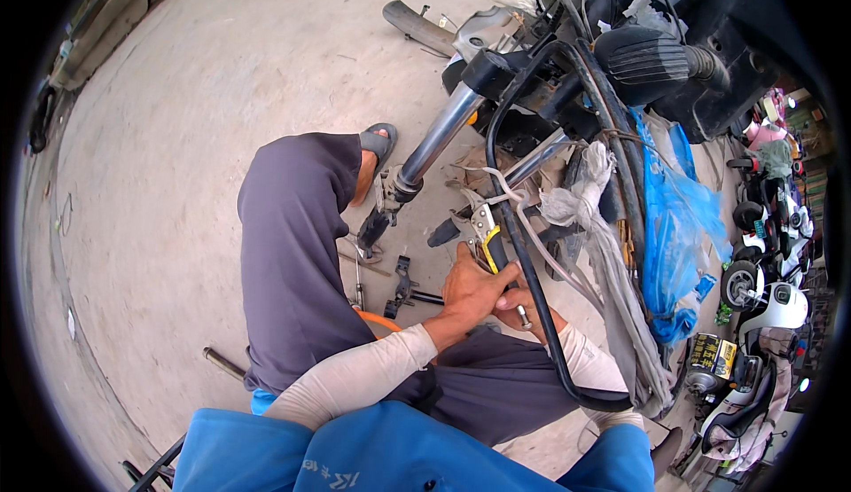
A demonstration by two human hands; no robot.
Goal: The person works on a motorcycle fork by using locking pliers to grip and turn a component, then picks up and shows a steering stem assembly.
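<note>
My left hand [471,290] is closed round a pair of locking pliers [491,247] with yellow and black handles, their metal jaws up at a bar of the scooter's front end. My right hand [516,309] is closed on the lower handles, just right of and partly behind my left. A black bent tube [554,346] runs past both hands. A chrome fork tube [438,135] slants down toward my left knee; a second tube [541,155] stands behind the jaws. Whether the jaws grip anything is too small to tell.
Tied grey cloth [612,261] and blue plastic sheeting [674,244] hang at the right of the frame. A black clamp part [401,284] and a metal tube [222,363] lie on the concrete floor [151,182]. Parked scooters [767,306] line the far right.
</note>
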